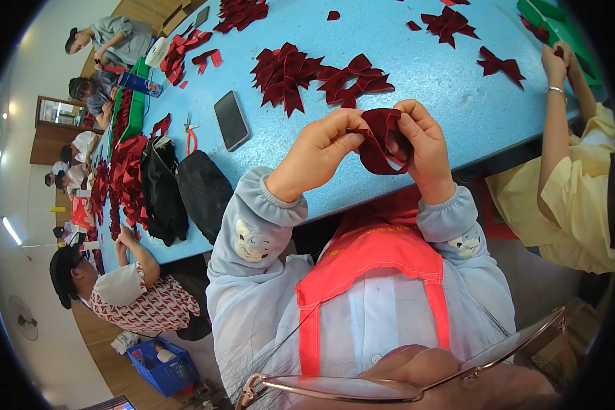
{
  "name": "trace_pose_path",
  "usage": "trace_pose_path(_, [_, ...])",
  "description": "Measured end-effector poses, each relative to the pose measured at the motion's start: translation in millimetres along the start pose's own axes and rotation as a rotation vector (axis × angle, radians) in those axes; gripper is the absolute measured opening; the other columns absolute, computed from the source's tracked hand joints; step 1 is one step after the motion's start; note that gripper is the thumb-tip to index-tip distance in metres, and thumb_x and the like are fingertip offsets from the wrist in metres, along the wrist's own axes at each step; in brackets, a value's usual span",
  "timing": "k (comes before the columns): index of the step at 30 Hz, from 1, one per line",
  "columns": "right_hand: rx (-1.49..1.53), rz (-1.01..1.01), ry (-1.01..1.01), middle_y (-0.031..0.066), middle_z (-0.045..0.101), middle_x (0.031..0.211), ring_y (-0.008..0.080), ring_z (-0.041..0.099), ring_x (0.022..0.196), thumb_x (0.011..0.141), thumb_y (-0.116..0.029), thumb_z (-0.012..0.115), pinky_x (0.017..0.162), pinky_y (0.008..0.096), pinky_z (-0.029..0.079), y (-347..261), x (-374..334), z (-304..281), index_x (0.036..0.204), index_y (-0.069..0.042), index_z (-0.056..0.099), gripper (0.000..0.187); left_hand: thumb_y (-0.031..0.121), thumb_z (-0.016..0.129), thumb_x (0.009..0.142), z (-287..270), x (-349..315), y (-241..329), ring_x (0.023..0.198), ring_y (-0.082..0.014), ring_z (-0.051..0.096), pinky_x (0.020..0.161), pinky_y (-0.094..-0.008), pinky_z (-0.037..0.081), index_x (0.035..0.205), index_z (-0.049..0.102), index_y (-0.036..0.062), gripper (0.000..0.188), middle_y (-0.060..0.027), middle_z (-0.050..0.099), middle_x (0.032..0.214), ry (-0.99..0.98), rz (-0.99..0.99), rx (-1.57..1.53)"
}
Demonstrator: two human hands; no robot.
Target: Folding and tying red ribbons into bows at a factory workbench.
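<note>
Both my hands pinch a dark red velvet ribbon (pixel 378 152) above the near edge of the blue table. It is bent into a wide open loop. My left hand (pixel 321 149) grips its left end between thumb and fingertips. On the other side, my right hand (pixel 425 140) holds the loop's right side, thumb toward me and some fingers hidden behind the fabric. Just beyond my hands lie a finished-looking red bow (pixel 355 80) and a heap of similar bows (pixel 284 74).
A phone (pixel 232 121), red-handled pliers (pixel 190 133) and a black pouch (pixel 203 188) lie to my left, near a green tray (pixel 136 113) of red ribbon pieces. Single bows (pixel 500 66) lie right. A co-worker in yellow (pixel 560 198) sits close on my right; others work along the left.
</note>
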State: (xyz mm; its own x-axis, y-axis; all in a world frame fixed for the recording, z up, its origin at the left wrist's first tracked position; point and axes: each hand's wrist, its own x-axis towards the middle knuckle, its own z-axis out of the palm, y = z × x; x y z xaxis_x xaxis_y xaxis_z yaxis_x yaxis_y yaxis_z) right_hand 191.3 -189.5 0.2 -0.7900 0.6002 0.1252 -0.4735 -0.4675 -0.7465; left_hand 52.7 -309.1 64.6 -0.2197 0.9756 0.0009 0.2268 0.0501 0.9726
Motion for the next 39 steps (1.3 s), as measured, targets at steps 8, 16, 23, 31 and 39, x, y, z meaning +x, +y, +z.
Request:
trace_pose_path(8, [-0.033,0.042,0.014,0.0011,0.054,0.074,0.0053,0.047,0.061,0.093,-0.015,0.046,0.053,0.0177,0.037,9,-1,-1,0.099,-0.005,0.05,0.012,-0.002,0.058,0.082,-9,-3,-3,0.077,-0.0087,0.056,0.069,-0.0221,0.046,0.101,0.056,0.0001,0.019,-0.0022,0.06,0.092,-0.068,-0.146,0.026])
trace_pose_path(16, [-0.036,0.125,-0.041,0.0005,0.054,0.08,0.0058,0.047,0.068,0.091,-0.011,0.047,0.058,0.0189,0.04,9,2,-5,0.101,-0.005,0.051,0.013,-0.003,0.064,0.076,-8,-1,-13,0.074,-0.0074,0.055,0.063,-0.0213,0.046,0.114,0.052,0.0035,0.04,-0.0012,0.058,0.081,0.092,-0.07,-0.047])
trace_pose_path(23, [-0.317,-0.047,-0.005,0.0021,0.053,0.094,0.0062,0.05,0.08,0.084,-0.002,0.052,0.067,0.0209,0.044,8,-3,13,0.105,-0.004,0.05,0.021,-0.002,0.066,0.075,-11,0,-15,0.073,-0.0071,0.054,0.062,-0.0219,0.046,0.118,0.049,0.0037,0.047,-0.0013,0.057,0.082,0.056,-0.109,-0.027])
trace_pose_path(31, [-0.566,-0.154,-0.023,0.0027,0.056,0.096,0.0072,0.054,0.084,0.087,-0.007,0.051,0.072,0.021,0.046,19,7,1,0.1,-0.002,0.055,0.014,-0.006,0.063,0.076,-12,1,-13,0.079,-0.0085,0.055,0.07,-0.0228,0.047,0.125,0.043,0.0057,0.054,-0.001,0.057,0.083,0.007,-0.069,-0.005])
trace_pose_path(39, [-0.184,0.115,0.061,0.0,0.06,0.085,0.0052,0.055,0.073,0.093,-0.015,0.047,0.066,0.0183,0.045,27,11,2,0.099,-0.003,0.057,0.017,-0.007,0.063,0.076,-20,5,-25,0.083,-0.0094,0.055,0.072,-0.0223,0.047,0.12,0.045,0.0058,0.049,-0.0035,0.057,0.091,0.044,-0.042,-0.111])
